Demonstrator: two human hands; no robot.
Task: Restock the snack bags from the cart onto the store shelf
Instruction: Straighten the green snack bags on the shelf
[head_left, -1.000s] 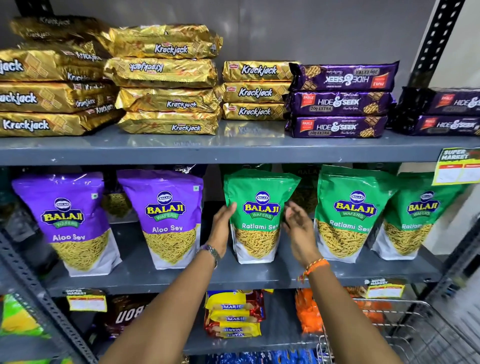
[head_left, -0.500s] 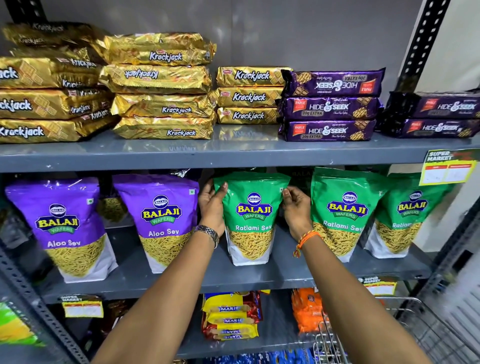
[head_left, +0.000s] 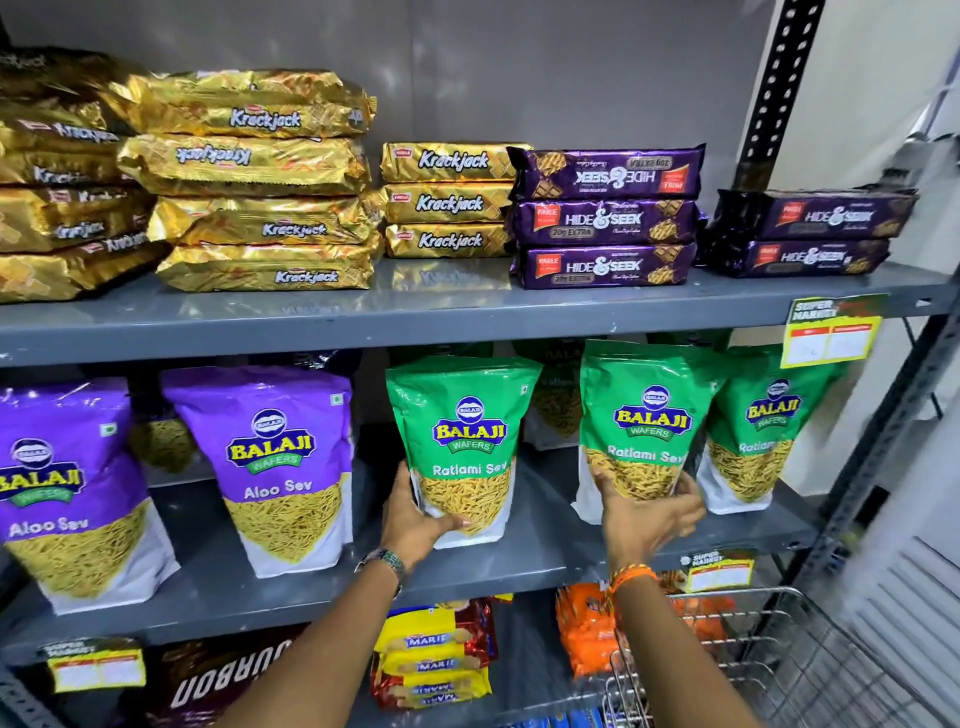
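Overhead, the grey metal shelf (head_left: 467, 312) carries stacks of gold cracker packs (head_left: 260, 176) and purple biscuit packs (head_left: 605, 221). Below it, the middle shelf (head_left: 530, 556) holds standing snack bags: two purple bags (head_left: 270, 462) on the left, green ones to the right. A wire cart (head_left: 779, 654) sits at the lower right, beside the bottom shelf.

The left hand (head_left: 415, 519) grips the lower left corner of the middle green bag (head_left: 465, 447), which stands upright on the middle shelf. The right hand (head_left: 649, 512), blurred, has its fingers spread open against the lower front of the next green bag (head_left: 636, 431); it is not closed around it. Another green bag (head_left: 758, 436) stands just beside that one.
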